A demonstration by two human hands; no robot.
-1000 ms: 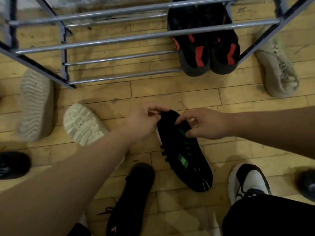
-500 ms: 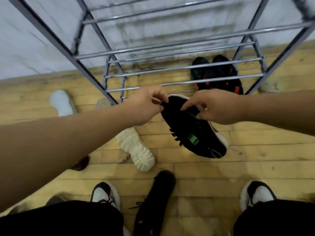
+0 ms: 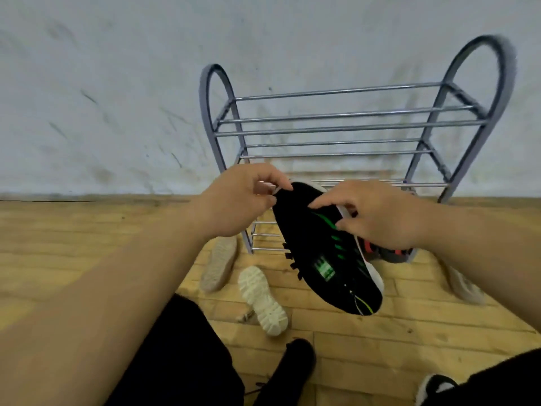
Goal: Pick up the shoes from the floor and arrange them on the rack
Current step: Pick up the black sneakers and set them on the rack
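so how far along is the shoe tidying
Early. Done: one black and red pair sits on the rack bottom shelf. In hand: the left hand and right hand hold a black and green shoe up before the rack. Left on the floor: a tan shoe, a cream shoe, a black shoe and a pale shoe.

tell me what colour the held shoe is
Black shoe with green markings and a white sole edge, head view.

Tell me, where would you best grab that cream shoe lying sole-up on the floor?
Probably around its narrow middle, coming from above. The cream shoe lies flipped with its lumpy sole up and both long sides free; the tan shoe lies close beside its far end, so I would pinch nearer the near end.
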